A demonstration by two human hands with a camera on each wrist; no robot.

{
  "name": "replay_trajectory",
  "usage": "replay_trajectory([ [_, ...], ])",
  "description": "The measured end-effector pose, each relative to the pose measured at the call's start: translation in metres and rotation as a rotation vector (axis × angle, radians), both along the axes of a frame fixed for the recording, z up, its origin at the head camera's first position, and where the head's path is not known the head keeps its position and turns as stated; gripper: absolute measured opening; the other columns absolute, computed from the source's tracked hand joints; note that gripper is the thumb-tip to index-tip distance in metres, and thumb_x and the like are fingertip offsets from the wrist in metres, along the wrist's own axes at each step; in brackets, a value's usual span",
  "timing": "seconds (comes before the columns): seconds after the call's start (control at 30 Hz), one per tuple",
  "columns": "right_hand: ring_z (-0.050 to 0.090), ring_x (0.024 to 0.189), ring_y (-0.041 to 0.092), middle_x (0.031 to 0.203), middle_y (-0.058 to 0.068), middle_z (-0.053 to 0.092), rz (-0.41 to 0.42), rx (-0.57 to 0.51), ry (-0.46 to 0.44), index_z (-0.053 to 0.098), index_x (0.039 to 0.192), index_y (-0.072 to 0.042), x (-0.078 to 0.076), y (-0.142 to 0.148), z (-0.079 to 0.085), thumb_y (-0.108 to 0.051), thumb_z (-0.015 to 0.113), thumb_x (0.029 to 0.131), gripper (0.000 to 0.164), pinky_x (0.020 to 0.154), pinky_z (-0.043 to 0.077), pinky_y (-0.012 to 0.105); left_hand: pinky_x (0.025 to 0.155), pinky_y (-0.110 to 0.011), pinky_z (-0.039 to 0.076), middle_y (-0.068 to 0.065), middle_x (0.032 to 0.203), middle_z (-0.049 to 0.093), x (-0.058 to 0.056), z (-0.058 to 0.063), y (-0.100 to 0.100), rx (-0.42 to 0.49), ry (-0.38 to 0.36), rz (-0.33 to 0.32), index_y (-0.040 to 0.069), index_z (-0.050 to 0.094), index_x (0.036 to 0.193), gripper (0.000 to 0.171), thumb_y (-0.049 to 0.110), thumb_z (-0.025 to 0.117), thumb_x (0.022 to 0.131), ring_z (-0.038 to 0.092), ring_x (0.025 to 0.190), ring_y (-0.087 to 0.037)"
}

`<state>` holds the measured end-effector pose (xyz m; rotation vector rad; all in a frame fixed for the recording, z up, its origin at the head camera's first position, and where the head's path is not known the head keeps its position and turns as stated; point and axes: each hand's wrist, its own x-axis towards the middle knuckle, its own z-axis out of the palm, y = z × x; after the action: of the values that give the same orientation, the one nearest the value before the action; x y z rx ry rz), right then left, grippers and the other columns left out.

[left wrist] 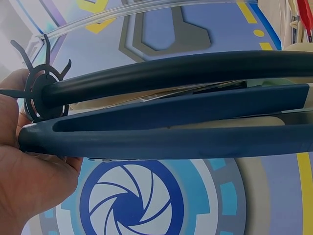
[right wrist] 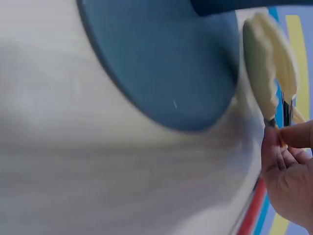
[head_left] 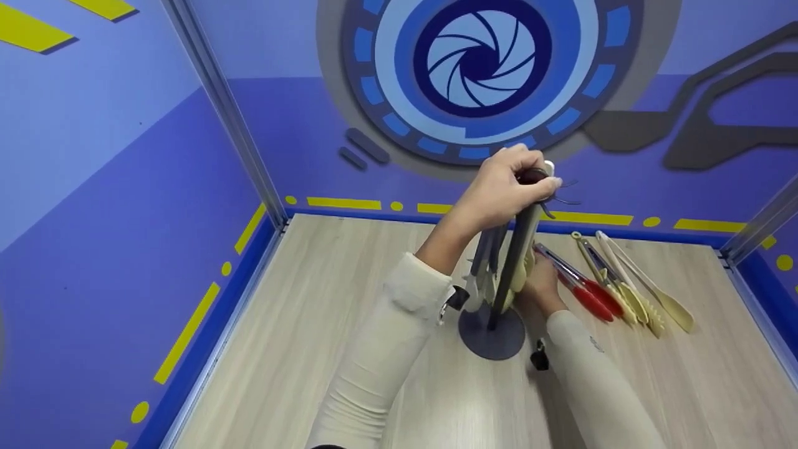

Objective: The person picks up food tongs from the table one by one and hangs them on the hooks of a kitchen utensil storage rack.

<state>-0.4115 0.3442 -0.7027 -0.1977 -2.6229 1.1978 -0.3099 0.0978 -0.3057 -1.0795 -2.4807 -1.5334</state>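
Observation:
A dark utensil stand has a round base on the table, a pole and a ring of hooks on top. My left hand grips the stand's top, fingers curled around the hook ring. Dark blue tongs hang beside the pole, their top end against that hand. Low behind the pole, my right hand is partly hidden in the head view. In the right wrist view it pinches cream-tipped tongs just below their scalloped heads, beside the base. Other utensils hanging on the stand overlap and are hard to tell apart.
Red-tipped tongs lie on the table right of the stand. Beside them are several cream utensils, among them tongs and a long spoon-like tool. Blue printed panels and metal posts border the table.

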Motion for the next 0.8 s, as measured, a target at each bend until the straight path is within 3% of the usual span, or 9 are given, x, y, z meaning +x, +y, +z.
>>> replay_trajectory([
  [0.03, 0.068, 0.089, 0.038, 0.097, 0.019, 0.074, -0.003, 0.035, -0.004, 0.072, 0.107, -0.004, 0.001, 0.004, 0.003, -0.032, 0.073, 0.086, 0.035, 0.078, 0.053, 0.049, 0.079, -0.021, 0.035, 0.005, 0.089, 0.043, 0.0, 0.0, 0.0, -0.004, 0.004, 0.001, 0.021, 0.056, 0.079, 0.03, 0.028, 0.074, 0.101, 0.041, 0.093, -0.009],
  [0.07, 0.068, 0.085, 0.038, 0.093, 0.019, 0.074, 0.002, 0.055, -0.008, 0.072, 0.103, -0.002, 0.009, 0.004, 0.016, -0.03, 0.071, 0.087, 0.032, 0.074, 0.052, 0.048, 0.079, -0.021, 0.035, 0.006, 0.089, 0.043, 0.0, 0.0, 0.0, -0.006, 0.005, 0.0, 0.021, 0.056, 0.079, 0.03, 0.029, 0.074, 0.101, 0.041, 0.093, -0.009],
  [0.27, 0.066, 0.081, 0.037, 0.089, 0.022, 0.072, 0.048, 0.131, -0.051, 0.071, 0.096, 0.007, 0.078, -0.009, 0.105, -0.006, 0.063, 0.085, 0.018, 0.069, 0.049, 0.038, 0.081, -0.021, 0.035, 0.006, 0.09, 0.044, 0.0, 0.0, 0.0, -0.009, 0.009, 0.003, 0.021, 0.056, 0.079, 0.03, 0.029, 0.075, 0.101, 0.042, 0.095, -0.01],
  [0.63, 0.066, 0.075, 0.029, 0.084, 0.018, 0.075, 0.195, 0.318, -0.104, 0.074, 0.085, 0.001, 0.122, 0.018, 0.122, 0.001, 0.068, 0.079, 0.009, 0.067, 0.053, 0.042, 0.079, -0.021, 0.037, 0.006, 0.09, 0.045, 0.0, 0.0, 0.001, -0.002, -0.011, 0.0, 0.021, 0.056, 0.079, 0.031, 0.03, 0.075, 0.101, 0.042, 0.096, -0.01],
  [0.8, 0.063, 0.073, 0.023, 0.081, 0.012, 0.073, 0.274, 0.343, -0.189, 0.076, 0.086, -0.001, 0.131, 0.019, 0.126, 0.003, 0.067, 0.085, 0.01, 0.064, 0.052, 0.037, 0.078, -0.022, 0.036, 0.005, 0.09, 0.044, 0.0, 0.0, 0.0, 0.0, -0.006, -0.002, 0.02, 0.058, 0.079, 0.029, 0.029, 0.074, 0.102, 0.042, 0.095, -0.011],
])
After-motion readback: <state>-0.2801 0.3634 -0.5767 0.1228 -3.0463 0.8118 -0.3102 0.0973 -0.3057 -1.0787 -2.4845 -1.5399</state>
